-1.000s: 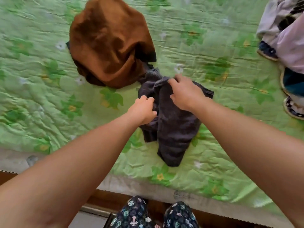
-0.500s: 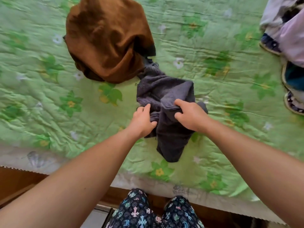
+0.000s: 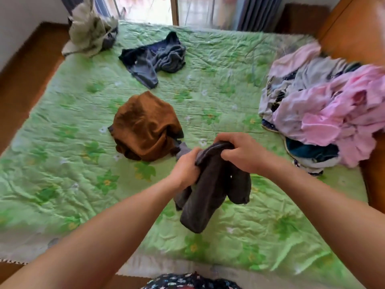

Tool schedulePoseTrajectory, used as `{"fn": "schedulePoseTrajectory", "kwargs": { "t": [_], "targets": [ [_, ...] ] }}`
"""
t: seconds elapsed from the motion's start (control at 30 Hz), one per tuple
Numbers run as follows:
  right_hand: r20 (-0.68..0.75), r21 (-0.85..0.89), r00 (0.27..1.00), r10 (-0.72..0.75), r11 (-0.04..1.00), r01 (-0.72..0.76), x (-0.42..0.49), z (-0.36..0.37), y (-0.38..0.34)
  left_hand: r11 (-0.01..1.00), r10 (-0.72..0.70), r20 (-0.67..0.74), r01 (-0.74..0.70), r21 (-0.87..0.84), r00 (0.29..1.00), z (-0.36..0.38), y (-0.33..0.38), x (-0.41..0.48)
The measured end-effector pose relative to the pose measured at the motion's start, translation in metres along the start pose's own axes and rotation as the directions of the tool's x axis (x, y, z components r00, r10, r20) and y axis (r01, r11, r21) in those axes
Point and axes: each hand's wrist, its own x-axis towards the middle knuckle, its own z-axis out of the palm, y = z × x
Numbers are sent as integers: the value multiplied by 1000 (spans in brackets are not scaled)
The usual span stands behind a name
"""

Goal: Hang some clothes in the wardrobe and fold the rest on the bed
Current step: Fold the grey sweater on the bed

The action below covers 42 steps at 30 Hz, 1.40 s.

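While both hands, left hand (image 3: 185,170) and right hand (image 3: 239,152), grip its bunched top edge, the dark grey fleece garment (image 3: 210,195) hangs lengthwise straight below the curled fingers.

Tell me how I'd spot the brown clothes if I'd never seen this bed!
Find the bed's green flowered quilt. Near its middle lies the brown garment, bunched in a rounded heap. It alone is rust-brown: the blue-grey garment behind it and the pink pile at the right are not.
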Motion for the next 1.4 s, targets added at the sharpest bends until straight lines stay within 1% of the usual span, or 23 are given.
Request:
{"fn": "schedulePoseTrajectory", "kwargs": {
  "t": [0.07, 0.23, 0.3, 0.37, 0.43, 0.5, 0.57, 0.63, 0.7, 0.73, 0.77, 0.8, 0.83, 0.87, 0.9, 0.93, 0.97, 1.0, 1.03, 1.1, 1.2, 1.27, 1.4],
  "targets": [
    [-112, -51, 993, 18, 998, -24, -13, -21, -8, 1000, 3, -57, -3, -3, 998, -27, 25, -6],
    [-346, -166, 937, 59, 978, -123, -28, -61, -4, 991, 128, -126, -131, -18, 984, -97, 88, -12],
    [-446, -206, 893, 58, 964, -165, -28, -70, -1, 983, 163, -132, -172, -63, 978, -119, 117, -16],
    [-540, -265, 838, 77, 930, -256, -26, -74, 0, 959, 228, -133, -246, -143, 965, -138, 146, -23],
    [-578, -215, 804, 138, 925, -313, -24, -74, -4, 932, 263, -146, -290, -215, 954, -154, 169, -31],
    [-522, -81, 821, 231, 945, -317, -21, -69, -11, 922, 260, -172, -297, -247, 950, -168, 188, -38],
    [-390, 137, 865, 317, 948, -286, -18, -61, -21, 903, 251, -180, -297, -311, 951, -179, 203, -42],
    [-210, 362, 912, 353, 894, -263, -15, -49, -29, 884, 232, -182, -285, -370, 956, -188, 213, -44],
    [-143, 415, 941, 308, 881, -225, -14, -34, -36, 873, 189, -185, -251, -417, 965, -195, 219, -46],
    [-180, 426, 944, 276, 887, -178, -15, -26, -38, 858, 162, -184, -231, -458, 969, -198, 221, -46],
    [-281, 451, 930, 238, 888, -91, -16, -18, -41, 837, 133, -188, -212, -505, 973, -200, 222, -46],
    [-422, 464, 883, 204, 886, 17, -19, -12, -47, 808, 104, -198, -199, -555, 975, -202, 224, -46],
    [-563, 436, 812, 154, 890, 133, -23, -7, -52, 773, 76, -212, -192, -604, 974, -204, 226, -47],
    [-667, 356, 741, 79, 907, 225, -27, -4, -59, 734, 50, -227, -190, -652, 973, -205, 228, -47],
    [-710, 240, 704, -23, 932, 271, -30, -1, -66, 692, 27, -240, -192, -696, 970, -206, 230, -47],
    [-695, 111, 708, -126, 954, 279, -34, 1, -72, 652, 10, -250, -196, -732, 968, -207, 232, -47],
    [-650, -10, 734, -198, 968, 252, -35, 4, -77, 614, -1, -252, -198, -764, 968, -206, 235, -47],
    [-591, -103, 780, -209, 978, 183, -36, 5, -81, 577, -9, -244, -194, -793, 970, -205, 239, -48],
    [-547, -138, 820, -165, 985, 107, -34, 4, -84, 541, -20, -229, -182, -821, 973, -204, 242, -48],
    [-540, -56, 840, -57, 998, 32, -30, -3, -87, 489, -35, -195, -154, -859, 980, -201, 248, -49],
    [-545, 151, 838, 6, 984, 91, -28, -17, -91, 466, -21, -164, -135, -874, 986, -197, 248, -48],
    [-590, 267, 806, 39, 952, 150, -29, -27, -95, 463, 3, -139, -124, -877, 990, -194, 243, -47],
    [-685, 374, 725, 66, 886, 272, -32, -56, -105, 464, 146, -150, -201, -863, 978, -200, 230, -45]
  ]
}}
